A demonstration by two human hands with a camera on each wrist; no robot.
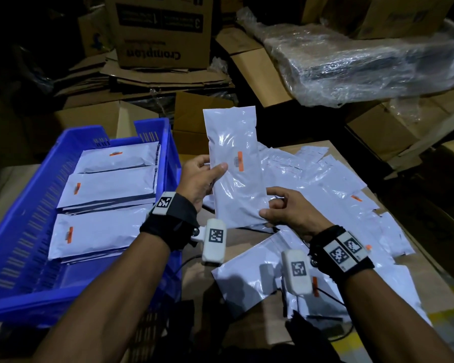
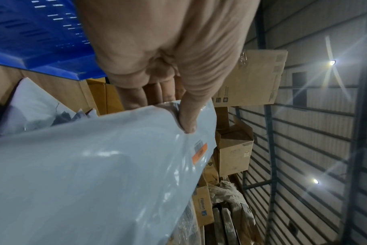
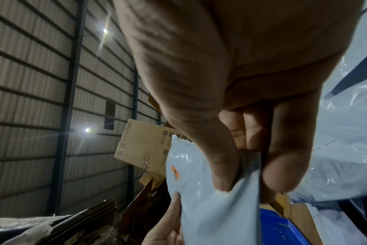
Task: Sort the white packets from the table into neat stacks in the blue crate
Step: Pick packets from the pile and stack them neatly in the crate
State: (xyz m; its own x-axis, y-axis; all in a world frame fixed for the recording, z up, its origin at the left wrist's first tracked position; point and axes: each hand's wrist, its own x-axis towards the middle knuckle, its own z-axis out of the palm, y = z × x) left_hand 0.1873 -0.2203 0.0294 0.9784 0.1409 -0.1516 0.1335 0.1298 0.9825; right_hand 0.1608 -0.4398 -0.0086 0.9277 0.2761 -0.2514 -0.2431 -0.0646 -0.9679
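Observation:
A long white packet (image 1: 236, 163) with an orange label is held upright above the table, between both hands. My left hand (image 1: 202, 179) pinches its left edge, thumb on the front; the left wrist view shows the thumb pressed on the packet (image 2: 107, 165). My right hand (image 1: 286, 208) pinches its lower right corner, thumb in front and fingers behind, as the right wrist view shows on the packet (image 3: 210, 207). The blue crate (image 1: 19, 205) stands at the left with three rows of stacked white packets (image 1: 108, 189). Several loose packets (image 1: 325, 179) lie scattered on the table at the right.
Cardboard boxes (image 1: 163, 30) and flattened cardboard pile up behind the table. A plastic-wrapped bundle (image 1: 364, 61) lies at the back right. More boxes (image 1: 404, 132) stand to the right. Another packet (image 1: 252, 279) lies near the table's front edge under my right wrist.

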